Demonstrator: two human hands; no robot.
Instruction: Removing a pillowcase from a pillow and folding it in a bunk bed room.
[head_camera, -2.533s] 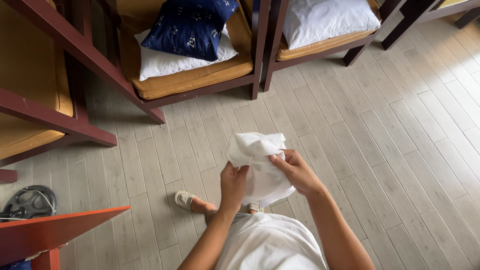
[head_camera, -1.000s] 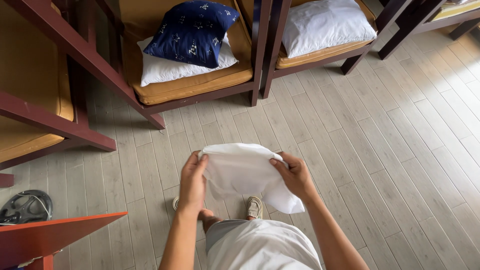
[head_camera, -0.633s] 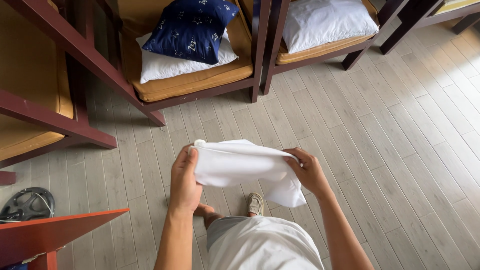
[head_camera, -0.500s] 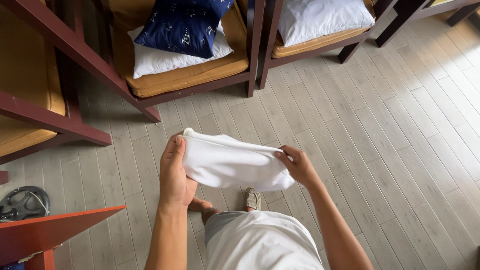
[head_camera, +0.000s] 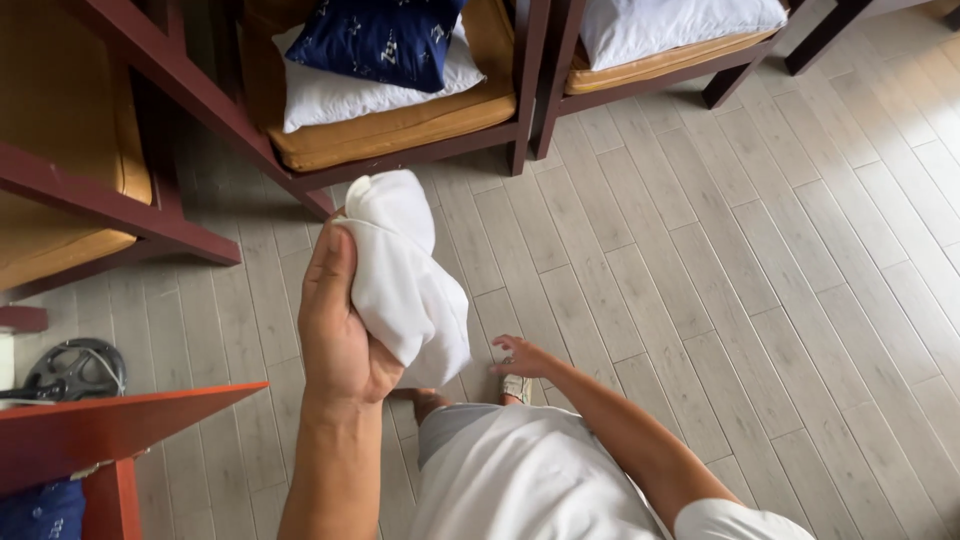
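My left hand (head_camera: 335, 320) is raised in front of me and grips a bunched white cloth (head_camera: 405, 270), which hangs down past my palm. My right hand (head_camera: 522, 355) has dropped low near my waist, fingers spread, holding nothing and apart from the cloth. Below the hands I see my white shirt (head_camera: 530, 480) and one sandalled foot (head_camera: 517, 386) on the pale plank floor (head_camera: 760, 250).
Dark red wooden bed frames (head_camera: 190, 100) with tan mattresses (head_camera: 400, 125) stand at the top and left. A navy pillow (head_camera: 375, 35) lies on a white pillow (head_camera: 330, 95); another white pillow (head_camera: 680, 20) is to the right. A red wooden board (head_camera: 110, 430) and a black fan-like object (head_camera: 75, 370) are at lower left.
The cloth was stretched between both hands. Now my right hand has let go and lowered, and my left hand alone holds the cloth, bunched and lifted higher.
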